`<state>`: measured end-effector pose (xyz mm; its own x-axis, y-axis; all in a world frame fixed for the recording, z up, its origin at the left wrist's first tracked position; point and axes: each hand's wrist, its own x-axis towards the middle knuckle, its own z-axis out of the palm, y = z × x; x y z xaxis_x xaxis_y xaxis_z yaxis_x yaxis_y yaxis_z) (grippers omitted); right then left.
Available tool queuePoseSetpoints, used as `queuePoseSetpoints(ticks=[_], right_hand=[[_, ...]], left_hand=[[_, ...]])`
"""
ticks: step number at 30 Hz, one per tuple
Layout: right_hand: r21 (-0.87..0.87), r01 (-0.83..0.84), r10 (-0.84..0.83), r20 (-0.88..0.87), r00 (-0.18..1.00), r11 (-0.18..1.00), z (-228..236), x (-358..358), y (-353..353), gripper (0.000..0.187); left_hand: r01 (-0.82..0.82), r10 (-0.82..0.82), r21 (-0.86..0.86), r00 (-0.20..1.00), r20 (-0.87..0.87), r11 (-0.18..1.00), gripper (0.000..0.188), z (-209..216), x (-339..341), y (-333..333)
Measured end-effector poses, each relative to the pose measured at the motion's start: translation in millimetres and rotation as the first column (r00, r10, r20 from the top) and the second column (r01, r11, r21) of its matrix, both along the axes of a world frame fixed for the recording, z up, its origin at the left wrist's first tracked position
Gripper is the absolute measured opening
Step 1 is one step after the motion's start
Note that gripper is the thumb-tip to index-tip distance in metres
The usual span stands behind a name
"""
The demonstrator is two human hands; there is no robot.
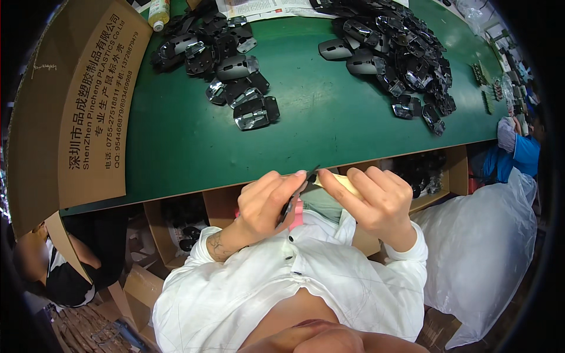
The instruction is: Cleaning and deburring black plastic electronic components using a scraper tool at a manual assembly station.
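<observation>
Just past the table's front edge, my left hand (265,203) is closed around a black plastic mouse shell (287,207), seen nearly edge-on. Close beside it, my right hand (376,203) grips a pale yellow handle-like piece (348,185); its exact kind is not clear. A thin dark tip shows between the fingertips of both hands, and I cannot tell which piece it belongs to. On the green table (306,123) lie two heaps of glossy black mouse shells, a smaller left heap (235,67) and a larger right heap (406,59).
A tall cardboard box (97,112) stands at the left. A bottle (159,15) and a newspaper (271,8) lie at the back. Open cartons (453,170) sit below the table edge. At right are a bulging plastic bag (479,241) and a person in blue (521,150); another person sits left.
</observation>
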<state>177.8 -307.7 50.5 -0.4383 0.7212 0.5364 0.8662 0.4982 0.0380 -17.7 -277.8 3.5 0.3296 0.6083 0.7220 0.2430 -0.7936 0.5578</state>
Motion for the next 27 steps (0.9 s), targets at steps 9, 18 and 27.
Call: queuePoseSetpoints(ticks=[9,18,27], right_hand=[[-0.012,0.324,-0.324,-0.100,0.941,0.946,20,62,-4,0.027],[-0.168,-0.151,0.092,-0.313,0.945,0.974,26,11,-4,0.024],[-0.186,-0.194,0.147,-0.238,0.960,0.963,25,7,-7,0.021]], left_hand=[[-0.257,0.368,-0.385,0.896,0.249,0.886,0.017,23,-17,-9],[-0.041,0.238,-0.531,0.921,0.308,0.847,0.013,27,2,-18],[-0.032,0.205,-0.522,0.938,0.278,0.852,0.013,29,-1,-25]])
